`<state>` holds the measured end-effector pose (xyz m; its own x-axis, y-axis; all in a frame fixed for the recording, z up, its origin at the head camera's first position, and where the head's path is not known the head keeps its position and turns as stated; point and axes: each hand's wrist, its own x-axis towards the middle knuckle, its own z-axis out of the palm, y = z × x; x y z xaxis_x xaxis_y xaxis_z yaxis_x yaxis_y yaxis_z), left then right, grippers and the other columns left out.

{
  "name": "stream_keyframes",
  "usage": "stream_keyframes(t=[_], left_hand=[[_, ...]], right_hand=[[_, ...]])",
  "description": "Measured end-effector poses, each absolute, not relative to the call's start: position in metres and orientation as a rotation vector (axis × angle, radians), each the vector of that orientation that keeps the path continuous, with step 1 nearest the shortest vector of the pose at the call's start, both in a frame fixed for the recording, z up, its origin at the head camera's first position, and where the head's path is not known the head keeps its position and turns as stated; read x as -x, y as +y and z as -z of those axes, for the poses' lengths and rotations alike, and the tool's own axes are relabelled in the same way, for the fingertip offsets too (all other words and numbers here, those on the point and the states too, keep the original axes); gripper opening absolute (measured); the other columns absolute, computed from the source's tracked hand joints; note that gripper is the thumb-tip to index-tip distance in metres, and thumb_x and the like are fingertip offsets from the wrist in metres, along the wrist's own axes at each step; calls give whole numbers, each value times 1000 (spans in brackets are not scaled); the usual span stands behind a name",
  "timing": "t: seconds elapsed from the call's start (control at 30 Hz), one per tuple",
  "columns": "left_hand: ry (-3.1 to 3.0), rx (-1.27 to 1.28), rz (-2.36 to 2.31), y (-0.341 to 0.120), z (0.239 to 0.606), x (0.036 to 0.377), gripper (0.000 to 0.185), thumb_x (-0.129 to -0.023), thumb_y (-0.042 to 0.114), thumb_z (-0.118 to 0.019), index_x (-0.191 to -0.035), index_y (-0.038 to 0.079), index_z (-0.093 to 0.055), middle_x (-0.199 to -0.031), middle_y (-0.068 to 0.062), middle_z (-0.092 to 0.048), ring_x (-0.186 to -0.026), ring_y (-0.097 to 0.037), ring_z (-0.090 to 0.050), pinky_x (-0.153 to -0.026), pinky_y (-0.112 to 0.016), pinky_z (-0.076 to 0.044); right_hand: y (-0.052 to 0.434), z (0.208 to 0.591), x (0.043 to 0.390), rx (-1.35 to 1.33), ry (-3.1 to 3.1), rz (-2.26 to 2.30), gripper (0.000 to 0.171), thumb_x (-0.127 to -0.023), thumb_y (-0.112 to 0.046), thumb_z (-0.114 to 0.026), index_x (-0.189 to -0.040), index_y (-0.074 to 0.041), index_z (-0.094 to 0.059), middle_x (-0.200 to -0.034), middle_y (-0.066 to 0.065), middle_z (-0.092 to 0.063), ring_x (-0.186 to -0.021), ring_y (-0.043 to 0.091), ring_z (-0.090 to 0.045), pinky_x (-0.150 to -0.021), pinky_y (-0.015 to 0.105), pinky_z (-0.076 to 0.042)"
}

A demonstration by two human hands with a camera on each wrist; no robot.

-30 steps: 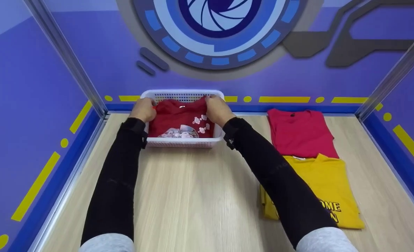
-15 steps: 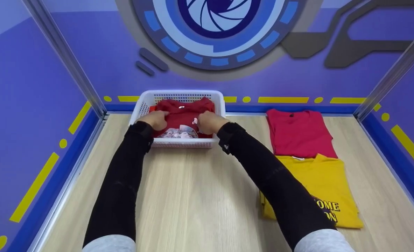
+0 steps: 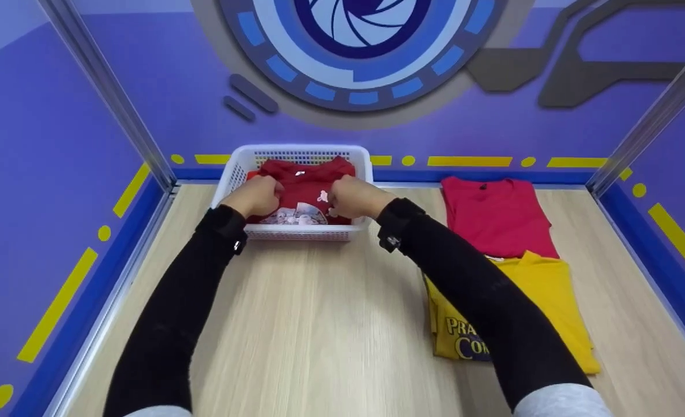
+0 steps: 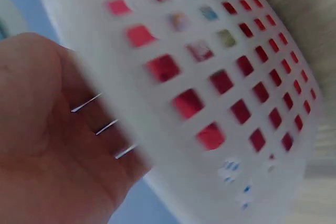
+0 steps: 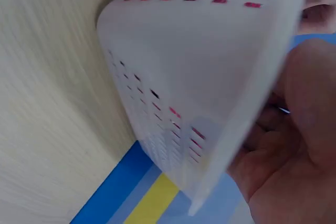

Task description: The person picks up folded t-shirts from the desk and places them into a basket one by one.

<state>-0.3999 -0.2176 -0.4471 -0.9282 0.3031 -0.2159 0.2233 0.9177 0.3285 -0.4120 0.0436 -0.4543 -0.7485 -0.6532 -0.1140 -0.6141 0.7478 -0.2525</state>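
A white perforated basket [image 3: 296, 231] stands against the back wall, holding a dark red T-shirt [image 3: 301, 191] with a pale print. Over its left side is my left hand [image 3: 256, 196], fingers loosely bent toward the cloth. My right hand [image 3: 356, 198] sits over the shirt's right side, fingertips near small white motifs. Both wrist views show a palm beside the basket's rim, with the fingertips hidden behind it. Light shows between the left fingers [image 4: 105, 129]. Through the basket's holes the red cloth is visible.
Right of the basket, a folded crimson T-shirt [image 3: 493, 220] lies at the back of the wooden table [image 3: 307, 324]. Before it lies a folded yellow T-shirt [image 3: 545, 301] with dark lettering, partly covered by the right arm. An orange edge [image 3: 252, 174] shows inside the basket. Printed panels enclose the table.
Both hands have come from the shirt's upper corners at the basket's sides in over its front. Lately they have drawn slightly apart. The shirt stays in the basket.
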Motion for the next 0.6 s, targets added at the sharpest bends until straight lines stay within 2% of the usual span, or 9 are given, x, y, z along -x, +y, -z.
stream_keyframes(t=[0.1, 0.17, 0.23, 0.27, 0.37, 0.4, 0.47, 0.53, 0.6], left_hand=[[2799, -463, -462, -216, 443, 386, 45, -101, 7, -51, -139, 0, -74, -145, -20, -73, -143, -39, -64, -124, -53, -50], [2785, -507, -465, -215, 442, 378, 40, -101, 7, -53, -130, 2, -80, -135, -17, -77, -133, -35, -69, -118, -52, -54], [2782, -546, -463, -213, 444, 372, 32, -101, 9, -55, -114, 5, -84, -115, -12, -81, -114, -31, -72, -108, -49, -58], [2778, -551, -461, -213, 446, 369, 29, -104, 13, -56, -102, 6, -84, -101, -9, -78, -101, -29, -71, -102, -47, -59], [2782, -509, -438, -212, 452, 365, 48, -114, 35, -53, -78, 7, -71, -77, -4, -61, -83, -27, -62, -91, -46, -55], [2779, -482, -434, -212, 454, 364, 55, -116, 43, -49, -78, 8, -67, -77, -5, -59, -85, -29, -64, -93, -48, -55], [2759, -422, -423, -212, 459, 364, 70, -117, 59, -37, -86, 4, -68, -87, -13, -66, -98, -36, -71, -105, -52, -56], [2738, -383, -415, -212, 463, 363, 85, -116, 67, -26, -111, -2, -74, -116, -23, -75, -126, -42, -70, -121, -56, -50], [2712, -356, -419, -211, 465, 362, 95, -114, 71, -20, -138, -6, -69, -146, -29, -68, -146, -46, -59, -130, -58, -41]], right_hand=[[50, 451, 406, 1066, 2701, 379, 28, -99, 0, -62, -114, -2, -86, -110, 11, -84, -107, 30, -77, -102, 43, -64], [52, 450, 402, 1098, 2682, 397, 38, -95, 4, -55, -116, -3, -86, -115, 11, -85, -112, 30, -77, -104, 42, -63], [53, 452, 398, 1126, 2667, 386, 40, -93, 6, -53, -111, -6, -87, -106, 6, -84, -103, 26, -75, -96, 37, -62], [53, 453, 397, 1137, 2653, 379, 39, -91, 6, -52, -103, -6, -87, -94, 4, -81, -93, 24, -70, -87, 34, -59], [51, 459, 394, 1178, 2609, 337, 31, -88, 7, -49, -75, -8, -73, -69, -2, -55, -71, 18, -46, -66, 30, -38], [50, 460, 393, 1193, 2598, 322, 28, -87, 6, -49, -70, -10, -65, -67, -3, -46, -69, 17, -40, -64, 30, -33], [48, 463, 392, 1229, 2588, 269, 28, -89, 2, -49, -66, -13, -50, -67, -3, -36, -66, 17, -35, -62, 32, -30], [45, 464, 392, 1239, 2593, 222, 31, -94, -2, -50, -67, -16, -46, -68, -3, -39, -65, 18, -39, -62, 35, -37], [43, 464, 392, 1232, 2603, 189, 30, -97, -6, -49, -68, -15, -48, -70, -1, -43, -67, 20, -44, -67, 39, -45]])
